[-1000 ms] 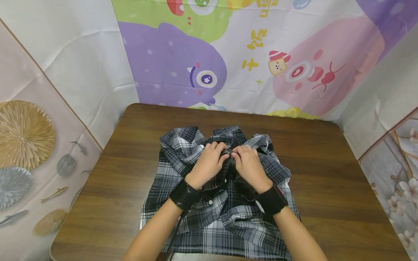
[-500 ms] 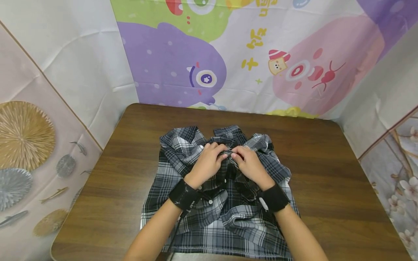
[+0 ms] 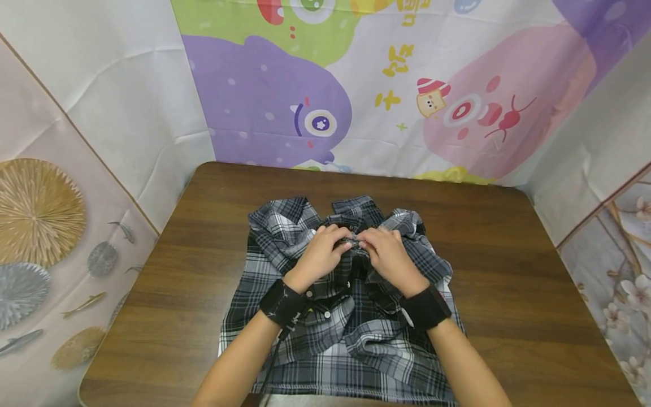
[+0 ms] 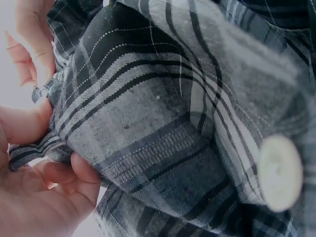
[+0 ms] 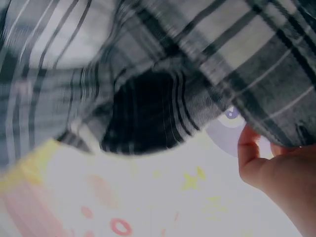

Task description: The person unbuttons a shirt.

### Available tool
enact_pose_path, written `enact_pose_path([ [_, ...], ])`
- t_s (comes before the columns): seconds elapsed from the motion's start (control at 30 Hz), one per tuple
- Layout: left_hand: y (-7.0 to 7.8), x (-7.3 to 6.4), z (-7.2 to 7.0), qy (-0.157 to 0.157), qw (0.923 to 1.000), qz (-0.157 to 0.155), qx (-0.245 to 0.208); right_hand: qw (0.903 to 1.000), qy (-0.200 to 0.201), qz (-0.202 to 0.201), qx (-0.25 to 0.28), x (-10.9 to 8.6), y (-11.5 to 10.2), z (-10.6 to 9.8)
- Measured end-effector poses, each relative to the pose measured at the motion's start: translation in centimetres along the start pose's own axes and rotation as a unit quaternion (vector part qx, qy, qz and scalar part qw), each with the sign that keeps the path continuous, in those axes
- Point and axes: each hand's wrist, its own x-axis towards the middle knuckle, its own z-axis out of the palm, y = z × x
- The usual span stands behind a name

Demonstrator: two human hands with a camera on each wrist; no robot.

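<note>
A black, grey and white plaid shirt (image 3: 325, 373) lies bunched on the brown table, its collar part toward the far side. My left hand (image 3: 320, 251) pinches an edge of its cloth near the top middle between thumb and fingers. Just right of it, my right hand (image 3: 390, 257) pinches the same stretch of cloth, fingertips almost meeting the left ones. What lies between the fingertips is too small to tell. A pale button (image 4: 280, 173) shows large in the left wrist view, beside folded fabric. Another white button (image 3: 328, 315) sits below my left wrist.
The wooden table (image 3: 529, 316) extends around the shirt on both sides. Behind it hangs a cartoon-printed curtain (image 3: 264, 107). Black bands circle both wrists, and a thin dark cable (image 3: 271, 362) runs from the left band (image 3: 282, 303) toward the near edge.
Both hands stay at the same spot on the shirt. The left hand has shifted slightly left, and the right fingers have rearranged a little on the cloth. The rest of the shirt lies the same.
</note>
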Motion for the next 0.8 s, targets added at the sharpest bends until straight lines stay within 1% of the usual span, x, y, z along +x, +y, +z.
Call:
enact_pose_path([
  [0.13, 0.0, 0.0, -0.1, -0.009, 0.9999, -0.003, -0.006, 0.9961, 0.025, -0.042, -0.074, -0.1, -0.3, 0.0],
  [0.27, -0.1, 0.0, 0.0, -0.015, 0.9999, -0.003, -0.005, 0.9853, 0.05, -0.095, -0.133, -0.2, -0.2, 0.1],
  [0.37, -0.1, 0.1, 0.0, -0.018, 0.9998, -0.003, -0.003, 0.977, 0.065, -0.122, -0.162, -0.2, 0.1, 0.4],
  [0.43, -0.1, 0.1, 0.0, -0.018, 0.9998, -0.002, -0.001, 0.9739, 0.078, -0.131, -0.168, -0.3, 0.3, 0.7],
  [0.5, -0.1, 0.1, 0.0, -0.018, 0.9998, -0.002, 0.0, 0.973, 0.092, -0.132, -0.166, -0.3, 0.4, 1.0],
  [0.63, -0.1, 0.1, 0.0, -0.017, 0.9998, -0.006, -0.001, 0.9756, 0.113, -0.123, -0.142, -0.4, 0.4, 1.7],
  [0.8, -0.4, 0.1, 0.1, -0.016, 0.9998, -0.004, -0.013, 0.9771, 0.127, -0.12, -0.122, -0.2, 0.4, 2.2],
])
